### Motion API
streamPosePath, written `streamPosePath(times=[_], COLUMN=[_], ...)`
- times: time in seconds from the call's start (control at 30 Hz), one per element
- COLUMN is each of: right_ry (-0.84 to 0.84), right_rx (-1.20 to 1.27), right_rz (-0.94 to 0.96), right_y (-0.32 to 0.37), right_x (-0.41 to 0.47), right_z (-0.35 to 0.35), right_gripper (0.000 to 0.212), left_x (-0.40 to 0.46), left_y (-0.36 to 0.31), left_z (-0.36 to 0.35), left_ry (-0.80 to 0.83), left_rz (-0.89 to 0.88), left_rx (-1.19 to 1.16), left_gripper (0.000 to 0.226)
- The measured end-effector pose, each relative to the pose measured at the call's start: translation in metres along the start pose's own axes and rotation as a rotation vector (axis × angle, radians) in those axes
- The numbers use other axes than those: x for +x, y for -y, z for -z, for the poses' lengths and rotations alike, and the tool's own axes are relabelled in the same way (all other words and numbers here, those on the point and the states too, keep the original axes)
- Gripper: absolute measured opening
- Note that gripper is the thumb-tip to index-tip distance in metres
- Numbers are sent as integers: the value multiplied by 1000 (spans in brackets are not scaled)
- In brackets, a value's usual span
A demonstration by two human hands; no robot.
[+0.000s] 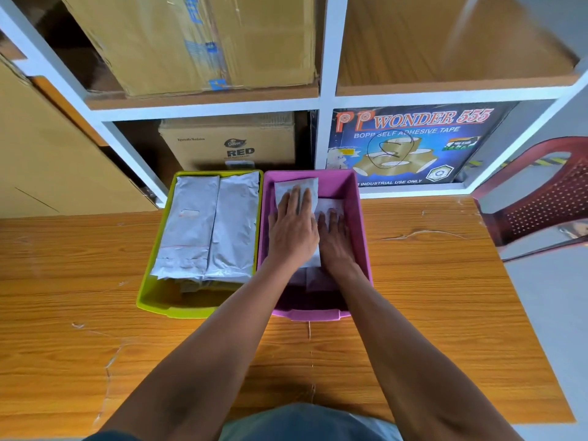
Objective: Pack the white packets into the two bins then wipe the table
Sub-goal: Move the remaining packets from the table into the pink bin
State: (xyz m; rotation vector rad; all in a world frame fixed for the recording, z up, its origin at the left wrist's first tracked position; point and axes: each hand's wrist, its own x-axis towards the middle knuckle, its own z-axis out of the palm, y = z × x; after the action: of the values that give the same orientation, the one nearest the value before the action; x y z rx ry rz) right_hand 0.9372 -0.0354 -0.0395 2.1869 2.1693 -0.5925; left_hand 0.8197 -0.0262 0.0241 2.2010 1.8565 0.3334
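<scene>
Head cam, looking down at a wooden table (429, 297) with two bins side by side in the middle of the frame, touching each other.

Green bin (152, 294) sits left of centre and it's pretty full: two long white packets (206, 227) lie side by side on top, with more stuff peeking out underneath at the near end.

Pink bin (361, 224) is right next to it, dead centre. Both hands are down inside it. Left hand (292, 230) lies flat with fingers straight and together, pressing on a packet (297, 189) whose far end tilts up against the back wall of the bin. Right hand (335, 240) is just beside it, also flat, fingers stretched out on another white packet (331, 205) lower in the bin. Neither hand is curled round anything, just palms down pushing. A bit more white shows under the wrists at the near end.

Behind the table, top of the frame, is a white shelf (327, 90) with cardboard boxes (191, 43), a smaller box marked RED (229, 144), and a blue tape carton (410, 144) upper right of centre. A maroon plastic chair (541, 198) pokes in at the right edge.
</scene>
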Motion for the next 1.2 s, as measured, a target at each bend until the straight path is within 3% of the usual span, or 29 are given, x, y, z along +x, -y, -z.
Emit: streamPosePath(times=[0.07, 0.2, 0.4, 0.5, 0.83, 1.07, 1.2], right_ry=[-44, -97, -118, -127, -97, -300, -234], right_rx=[122, 220, 190, 185, 152, 125, 102], right_rz=[-16, 12, 80, 96, 39, 81, 101], right_y=[-3, -11, -9, -9, -17, -9, -14], right_x=[5, 6, 16, 21, 31, 27, 31], right_z=[-4, -7, -10, -19, -45, -30, -37], right_gripper=[69, 63, 58, 69, 67, 63, 67], left_x=[1, 2, 3, 5, 6, 11, 11], left_y=[6, 15, 17, 31, 47, 39, 46], left_z=[-10, -28, -44, -59, -79, -72, -80], left_ry=[59, 182, 126, 130, 141, 15, 61], left_rz=[17, 10, -90, -106, -167, -158, -179], left_rx=[22, 43, 77, 66, 134, -12, 41], left_gripper=[64, 66, 71, 71, 78, 75, 83])
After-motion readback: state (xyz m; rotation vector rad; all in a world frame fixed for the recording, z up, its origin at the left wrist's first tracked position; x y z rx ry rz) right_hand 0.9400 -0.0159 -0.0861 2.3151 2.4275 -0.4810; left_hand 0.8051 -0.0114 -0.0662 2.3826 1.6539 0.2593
